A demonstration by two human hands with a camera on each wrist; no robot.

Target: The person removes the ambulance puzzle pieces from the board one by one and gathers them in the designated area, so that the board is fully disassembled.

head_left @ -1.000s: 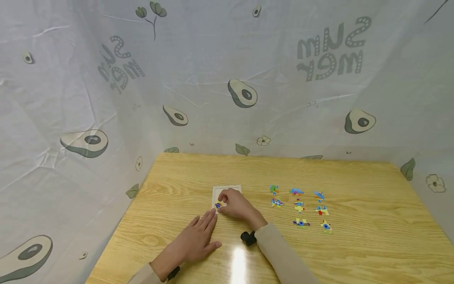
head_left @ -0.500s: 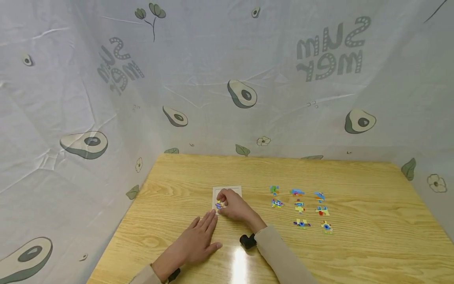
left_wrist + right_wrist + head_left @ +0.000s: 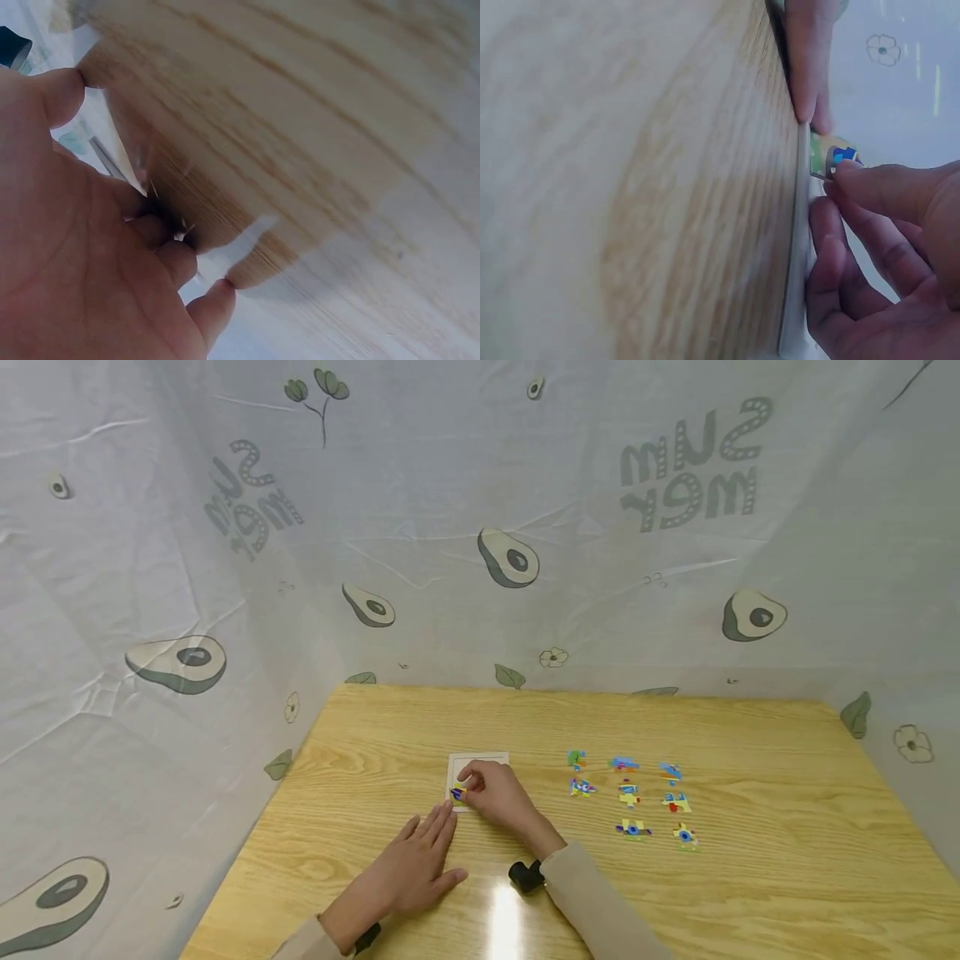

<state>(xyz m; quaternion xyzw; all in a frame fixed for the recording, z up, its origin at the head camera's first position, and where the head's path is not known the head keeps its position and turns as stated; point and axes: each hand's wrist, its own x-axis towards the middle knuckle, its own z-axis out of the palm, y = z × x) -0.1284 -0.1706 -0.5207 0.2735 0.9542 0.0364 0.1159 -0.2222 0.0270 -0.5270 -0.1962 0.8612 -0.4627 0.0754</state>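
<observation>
My right hand (image 3: 501,795) pinches a small jigsaw piece (image 3: 825,152) between thumb and finger, over the near left corner of a white puzzle tray (image 3: 480,755). Green, yellow and blue printing shows on the piece, which stands tilted at the tray's edge in the right wrist view. Part of the tray lies hidden under that hand. My left hand (image 3: 411,866) rests palm down on the wooden table, its straight fingertips right at the tray's near left corner. In the left wrist view its palm and fingers show close up against the wood grain.
To the right of the tray, several loose jigsaw pieces (image 3: 629,795) lie in rough rows on the table (image 3: 780,827). A black device (image 3: 526,877) sits at my right wrist. A pale printed curtain (image 3: 420,510) borders the table's back and sides.
The right fingers have shifted slightly on the jigsaw piece and turned it; more of its yellow-green part shows at the tray's corner. My left hand has stayed in place.
</observation>
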